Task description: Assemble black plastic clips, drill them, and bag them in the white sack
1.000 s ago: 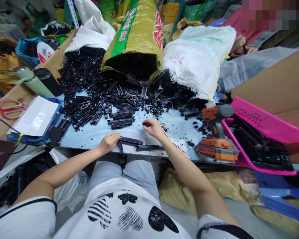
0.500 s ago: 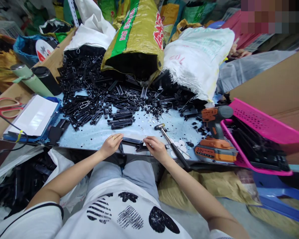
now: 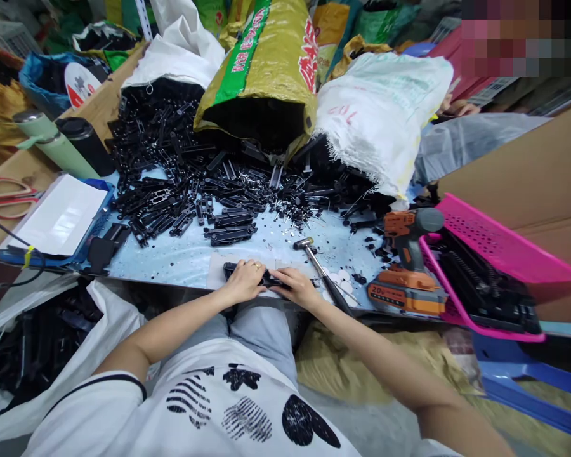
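At the front edge of the table, my left hand (image 3: 245, 280) is closed over a long black plastic part (image 3: 228, 271), whose left end shows past the fingers. My right hand (image 3: 295, 285) presses its fingers against the right end of the same part, close beside the left hand. Much of the part is hidden under the hands. To the right of my right hand lies a hammer (image 3: 320, 265) with a black handle. A small stack of black plastic parts (image 3: 231, 230) lies just beyond my hands.
A heap of black parts (image 3: 157, 146) and scattered metal pins (image 3: 290, 209) cover the back, below a yellow sack (image 3: 261, 70) and a white sack (image 3: 385, 120). On the right stand a cordless drill (image 3: 409, 266) and a pink basket (image 3: 504, 247); scissors (image 3: 9, 197) lie left.
My left hand has moved right along the black part and now covers its middle. The part has come down onto the table edge, and both hands are closer together.
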`<state>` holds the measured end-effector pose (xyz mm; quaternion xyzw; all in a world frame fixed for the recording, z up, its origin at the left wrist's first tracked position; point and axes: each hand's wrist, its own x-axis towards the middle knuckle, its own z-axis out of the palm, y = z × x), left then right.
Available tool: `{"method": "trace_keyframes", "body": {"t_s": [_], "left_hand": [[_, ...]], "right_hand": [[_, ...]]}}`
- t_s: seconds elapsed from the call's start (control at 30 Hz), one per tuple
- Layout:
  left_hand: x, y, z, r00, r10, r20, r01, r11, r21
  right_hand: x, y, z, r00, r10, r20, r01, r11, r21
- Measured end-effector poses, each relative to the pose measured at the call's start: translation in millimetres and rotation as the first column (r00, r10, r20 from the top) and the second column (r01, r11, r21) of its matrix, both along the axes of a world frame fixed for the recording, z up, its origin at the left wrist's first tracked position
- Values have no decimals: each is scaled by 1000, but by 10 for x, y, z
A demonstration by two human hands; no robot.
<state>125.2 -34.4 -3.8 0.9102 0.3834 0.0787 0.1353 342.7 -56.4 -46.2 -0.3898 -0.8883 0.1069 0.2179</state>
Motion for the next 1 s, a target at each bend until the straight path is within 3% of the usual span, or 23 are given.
{"method": "trace_keyframes", "body": {"t_s": [0.1,0.17,0.23,0.3,0.37,0.43,0.5,0.67,0.83,1.0], "left_hand": [[33,-45,-1,998,66,13,-65,998,-14],[31,-128,9,995,93,47,-95,995,27],[-40,-258,25,989,95,112,-107,989,103],[-178,-412,42,973,169,155,-192,970,151],[-331,-541,56,928,356,110,-368,922,123],[-424,-605,63,839,544,-17,-544,839,34],[-415,-592,62,779,612,-134,-624,777,-79],[-218,-395,70,735,650,-194,-678,699,-229],[-349,-356,78,750,637,-177,-661,725,-191],[-434,-401,26,735,662,-148,-678,715,-169]], "right_hand": [[76,134,123,994,104,-20,-105,993,-44],[21,174,246,995,100,4,-100,995,-27],[-154,178,362,999,29,-12,-29,999,36],[-427,167,439,998,14,-62,-9,997,79],[-722,164,462,992,101,-76,-96,993,68],[-954,175,439,979,198,-52,-198,980,12],[-1082,196,389,975,212,-62,-215,975,-47],[-1130,241,301,978,111,-174,-137,980,-144],[-1164,212,303,974,40,-224,-77,984,-163],[-1218,187,268,990,-22,-142,2,990,-140]]}}
